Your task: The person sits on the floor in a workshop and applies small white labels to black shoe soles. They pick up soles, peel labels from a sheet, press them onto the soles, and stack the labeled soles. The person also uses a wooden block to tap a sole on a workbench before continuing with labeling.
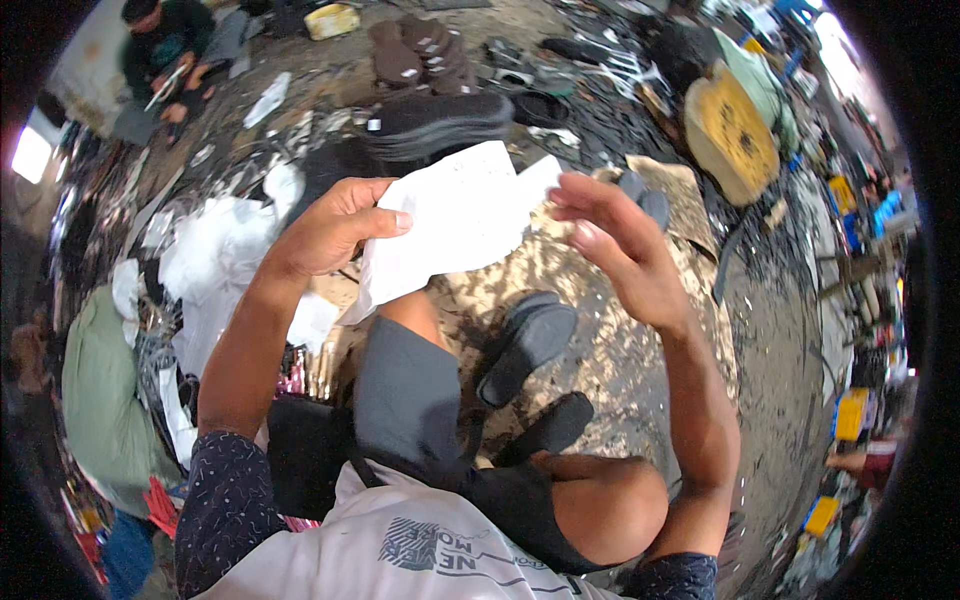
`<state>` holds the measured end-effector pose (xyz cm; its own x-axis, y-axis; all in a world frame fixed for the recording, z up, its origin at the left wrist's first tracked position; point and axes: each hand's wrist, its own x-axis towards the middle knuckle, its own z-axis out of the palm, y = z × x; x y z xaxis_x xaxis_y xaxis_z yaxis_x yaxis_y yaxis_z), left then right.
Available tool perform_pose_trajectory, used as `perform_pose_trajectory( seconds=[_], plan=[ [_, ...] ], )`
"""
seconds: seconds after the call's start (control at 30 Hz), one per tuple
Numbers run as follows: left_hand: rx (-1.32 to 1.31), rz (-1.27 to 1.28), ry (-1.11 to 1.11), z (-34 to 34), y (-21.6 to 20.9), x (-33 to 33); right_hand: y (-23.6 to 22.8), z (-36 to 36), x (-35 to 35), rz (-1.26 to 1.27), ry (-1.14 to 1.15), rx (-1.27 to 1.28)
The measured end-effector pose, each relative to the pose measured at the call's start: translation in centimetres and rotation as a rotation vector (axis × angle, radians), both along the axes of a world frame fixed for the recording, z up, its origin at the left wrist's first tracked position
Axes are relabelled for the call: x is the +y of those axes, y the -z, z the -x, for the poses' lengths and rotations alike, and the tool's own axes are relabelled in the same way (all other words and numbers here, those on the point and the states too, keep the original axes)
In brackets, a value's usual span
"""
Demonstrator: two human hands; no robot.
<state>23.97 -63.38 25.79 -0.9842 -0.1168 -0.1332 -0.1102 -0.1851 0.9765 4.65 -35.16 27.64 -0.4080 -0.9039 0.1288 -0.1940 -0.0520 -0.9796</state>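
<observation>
A crumpled white sheet (pixel 447 215), thin plastic or paper, I cannot tell which, is held up over my lap. My left hand (pixel 338 228) pinches its left side, thumb on top and fingers bent behind. Close by the sheet's narrow right-hand flap is my right hand (pixel 625 245), slightly blurred, its fingers stretched out and the thumb apart; whether a fingertip touches the flap is unclear. Below, on the mat between my legs, lie a dark sandal (pixel 530 340) and another dark sole (pixel 550 425).
A stack of black soles (pixel 435 120) and brown soles (pixel 420 50) lies ahead on the scrap-strewn floor. White plastic bags (pixel 215 245) pile up at the left. A yellow foam block (pixel 730 137) stands at the right. Another person (pixel 165 60) sits at the far left.
</observation>
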Motion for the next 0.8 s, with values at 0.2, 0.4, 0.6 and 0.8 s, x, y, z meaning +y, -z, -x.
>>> perform_pose_trajectory(
  seconds=[0.2, 0.4, 0.6, 0.8],
  plan=[
    [-0.085, -0.022, 0.212, 5.0, 0.4, 5.1, 3.5, 0.4, 2.3, 0.005, -0.038, -0.28],
    [-0.169, 0.029, 0.263, 7.5, 1.8, 6.6, 6.1, 1.2, 5.5, 0.027, 0.037, -0.364],
    [-0.21, -0.053, 0.221, 9.4, 2.6, 8.0, 7.7, 1.3, 7.1, 0.122, 0.034, -0.259],
    [-0.217, -0.026, 0.22, 10.4, 3.3, 8.2, 8.9, 1.1, 7.2, 0.029, 0.285, -0.215]
  ],
)
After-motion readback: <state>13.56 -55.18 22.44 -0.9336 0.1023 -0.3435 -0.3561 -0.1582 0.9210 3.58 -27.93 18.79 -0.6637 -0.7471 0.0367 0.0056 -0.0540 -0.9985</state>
